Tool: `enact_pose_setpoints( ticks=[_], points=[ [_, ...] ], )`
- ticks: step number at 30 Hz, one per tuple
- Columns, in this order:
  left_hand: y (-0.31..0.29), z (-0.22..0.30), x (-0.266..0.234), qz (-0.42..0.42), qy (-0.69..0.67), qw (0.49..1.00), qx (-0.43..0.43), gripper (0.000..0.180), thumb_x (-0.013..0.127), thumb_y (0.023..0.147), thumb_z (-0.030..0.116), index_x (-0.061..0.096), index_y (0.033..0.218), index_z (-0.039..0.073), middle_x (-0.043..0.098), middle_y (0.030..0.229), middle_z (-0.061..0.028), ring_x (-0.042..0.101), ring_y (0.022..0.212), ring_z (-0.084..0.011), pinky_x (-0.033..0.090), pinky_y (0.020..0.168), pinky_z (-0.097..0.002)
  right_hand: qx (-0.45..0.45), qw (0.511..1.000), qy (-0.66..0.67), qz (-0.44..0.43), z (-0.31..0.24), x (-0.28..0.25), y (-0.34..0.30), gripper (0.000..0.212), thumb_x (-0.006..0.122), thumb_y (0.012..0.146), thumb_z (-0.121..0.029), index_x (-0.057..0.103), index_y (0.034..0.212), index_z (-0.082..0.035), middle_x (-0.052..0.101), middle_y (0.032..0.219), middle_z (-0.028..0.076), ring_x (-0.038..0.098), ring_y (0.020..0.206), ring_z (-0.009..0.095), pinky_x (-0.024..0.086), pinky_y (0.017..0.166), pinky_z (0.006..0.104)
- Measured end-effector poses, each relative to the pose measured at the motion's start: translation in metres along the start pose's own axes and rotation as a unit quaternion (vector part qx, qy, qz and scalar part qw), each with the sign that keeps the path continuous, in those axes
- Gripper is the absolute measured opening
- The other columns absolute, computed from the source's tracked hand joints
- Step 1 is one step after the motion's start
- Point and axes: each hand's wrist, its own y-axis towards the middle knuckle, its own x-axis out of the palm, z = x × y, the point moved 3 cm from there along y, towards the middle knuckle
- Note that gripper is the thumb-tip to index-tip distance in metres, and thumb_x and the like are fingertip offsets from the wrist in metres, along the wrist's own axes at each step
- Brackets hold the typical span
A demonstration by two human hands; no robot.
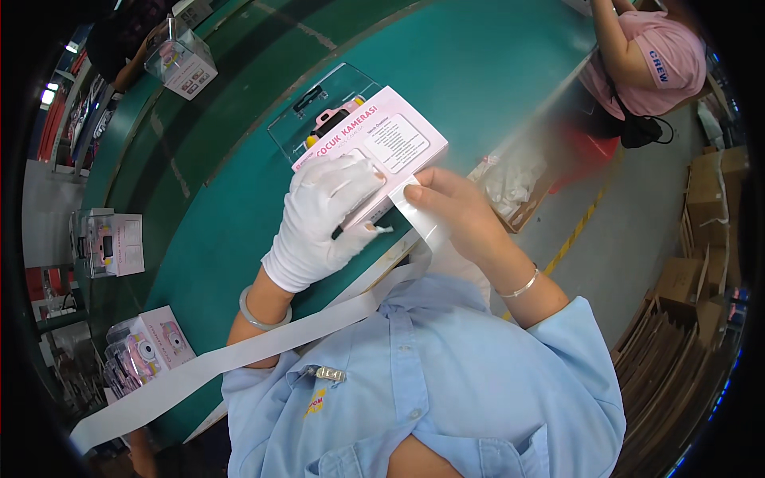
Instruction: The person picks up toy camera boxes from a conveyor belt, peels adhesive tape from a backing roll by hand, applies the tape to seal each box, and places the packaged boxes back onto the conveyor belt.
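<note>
Nearest the camera is the person's pale blue shirt front (422,382), and just above it both hands meet at the near edge of the green surface (239,199). Left hand (323,223), in a white glove, lies flat on the pink toy-camera box (382,147), its grip spread open and pressing the box down, not closed round it. Right hand (454,211), bare, pinches the end of a clear sticker (418,215) between thumb and fingers, grip closed on it, at the box's near right corner. A long white backing strip (239,358) trails from there toward the near left. The box's long axis runs from the hands diagonally away to the far right; the right hand is nearer the sticker's free end.
</note>
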Motion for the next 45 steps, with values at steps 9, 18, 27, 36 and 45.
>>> enact_pose_setpoints(
  ticks=[9, 18, 27, 36, 45],
  points=[
    [0.024, 0.005, 0.019, -0.071, 0.101, 0.992, -0.032, 0.043, 0.057, 0.076, 0.045, 0.062, 0.1, 0.01, 0.051, 0.083, -0.0059, 0.05, 0.081, -0.0249, 0.035, 0.075, -0.0389, -0.006, 1.0, -0.005, 0.016, 0.011, -0.012, 0.013, 0.017, 0.061, 0.087, -0.021, 0.06, 0.089, -0.004, 0.059, 0.082, -0.001, 0.052, 0.074, 0.004, 0.044, 0.066, 0.0196],
    [0.023, 0.014, 0.029, 0.066, 0.168, 0.979, -0.095, 0.013, 0.069, 0.066, 0.017, 0.065, 0.076, 0.011, 0.052, 0.073, -0.0049, 0.051, 0.071, -0.0242, 0.037, 0.068, -0.0371, -0.097, 0.992, -0.05, 0.056, 0.033, -0.003, 0.017, 0.015, 0.06, 0.088, -0.019, 0.057, 0.084, -0.004, 0.055, 0.076, -0.002, 0.047, 0.07, 0.003, 0.041, 0.062, 0.0192],
    [0.027, 0.018, 0.035, 0.097, 0.183, 0.973, -0.103, 0.015, 0.071, 0.064, 0.017, 0.062, 0.072, 0.008, 0.054, 0.07, -0.0069, 0.052, 0.069, -0.0271, 0.038, 0.065, -0.0391, -0.091, 0.994, -0.022, 0.056, 0.034, -0.003, 0.01, 0.018, 0.06, 0.088, -0.021, 0.056, 0.083, -0.004, 0.054, 0.074, -0.003, 0.045, 0.068, 0.003, 0.039, 0.059, 0.0189],
    [0.017, 0.017, 0.033, 0.025, 0.188, 0.971, -0.146, 0.026, 0.073, 0.066, 0.016, 0.06, 0.088, 0.009, 0.056, 0.086, -0.0066, 0.051, 0.086, -0.026, 0.038, 0.076, -0.0383, -0.089, 0.994, -0.003, 0.065, 0.04, 0.004, 0.009, 0.02, 0.061, 0.087, -0.022, 0.055, 0.079, -0.004, 0.052, 0.072, -0.004, 0.044, 0.066, 0.002, 0.038, 0.058, 0.0183],
    [0.03, 0.019, 0.046, 0.01, 0.304, 0.946, -0.115, 0.033, 0.073, 0.063, 0.02, 0.057, 0.091, 0.01, 0.057, 0.089, -0.0081, 0.052, 0.085, -0.0282, 0.039, 0.078, -0.0407, -0.017, 0.999, -0.02, 0.041, 0.044, -0.009, -0.021, 0.017, 0.063, 0.086, -0.018, 0.055, 0.076, -0.007, 0.053, 0.068, -0.004, 0.046, 0.063, 0.001, 0.039, 0.055, 0.0179]
  ],
)
